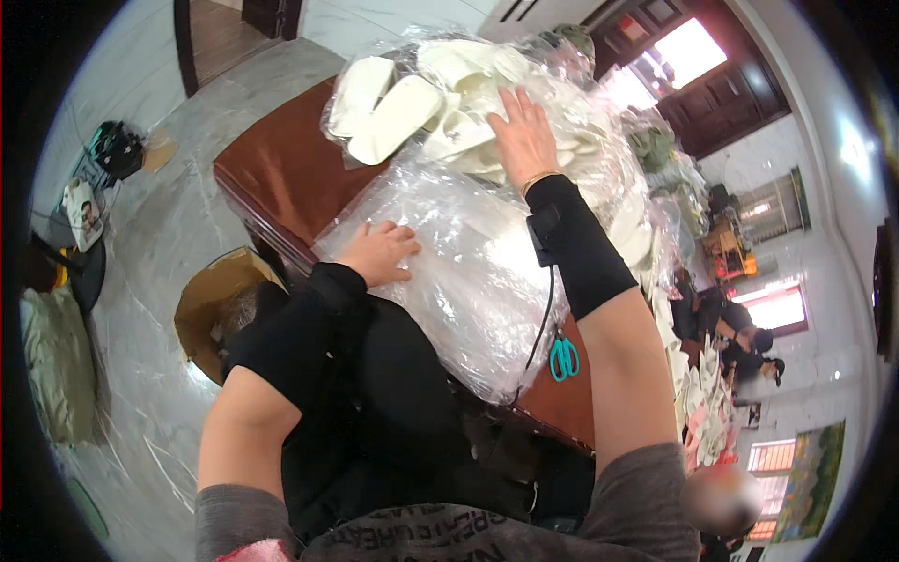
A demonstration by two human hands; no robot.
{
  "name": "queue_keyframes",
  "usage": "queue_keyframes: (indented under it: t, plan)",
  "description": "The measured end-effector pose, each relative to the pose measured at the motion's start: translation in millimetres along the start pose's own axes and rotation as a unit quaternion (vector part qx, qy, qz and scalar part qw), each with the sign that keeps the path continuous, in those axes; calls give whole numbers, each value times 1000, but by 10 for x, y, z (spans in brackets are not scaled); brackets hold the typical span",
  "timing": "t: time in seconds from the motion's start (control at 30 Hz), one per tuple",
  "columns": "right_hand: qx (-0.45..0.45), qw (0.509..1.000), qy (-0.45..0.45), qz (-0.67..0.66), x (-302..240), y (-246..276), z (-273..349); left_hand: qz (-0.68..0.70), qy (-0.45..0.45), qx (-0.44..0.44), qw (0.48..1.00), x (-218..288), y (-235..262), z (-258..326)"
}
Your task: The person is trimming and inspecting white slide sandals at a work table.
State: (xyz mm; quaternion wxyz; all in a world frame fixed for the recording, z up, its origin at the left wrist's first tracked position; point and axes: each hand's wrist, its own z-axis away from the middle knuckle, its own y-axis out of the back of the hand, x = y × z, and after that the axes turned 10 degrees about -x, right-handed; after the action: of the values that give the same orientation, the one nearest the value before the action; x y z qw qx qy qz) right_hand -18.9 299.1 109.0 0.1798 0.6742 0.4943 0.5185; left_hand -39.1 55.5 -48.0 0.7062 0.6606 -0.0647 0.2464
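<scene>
My left hand [379,253] rests with fingers spread on a flat stack of clear plastic bags [468,272] at the table's near edge. Farther off, my right hand [526,136] reaches out over a heap of white slippers [464,61], its fingers stretched; whether it touches the plastic there I cannot tell. Two slipper soles [398,117] in clear plastic lie at the heap's left. Black sleeves cover both wrists, and a cable runs down from the right one. Teal-handled scissors [564,359] lie beside the bags, below my right forearm.
The brown table [281,178] extends under the heap. An open cardboard box [201,309] stands on the floor at the left, near my left arm. A green sack [58,365] sits at the far left. Other people [740,328] are at the right, by more white slippers [704,403].
</scene>
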Motion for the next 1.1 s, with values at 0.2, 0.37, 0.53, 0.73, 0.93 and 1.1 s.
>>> queue_keyframes:
  t: [0.2,0.37,0.53,0.73,0.93,1.1]
  plan:
    - [-108,988,-112,-20,280,267,-224,1,8,43,999,-99,-109,50]
    - [-28,988,-147,-46,766,913,-65,16,26,-15,999,-65,-25,12]
    - [-11,962,-221,-158,940,1609,319,28,27,-16,999,-65,-15,-25]
    - [26,910,-294,-291,785,2274,885,32,28,-13,999,-100,-96,23]
    - [49,894,-325,-303,585,2530,1457,19,29,-21,999,-59,-43,-27]
    - [127,938,-257,-197,19,2320,1636,19,38,-31,999,-60,-56,-6]
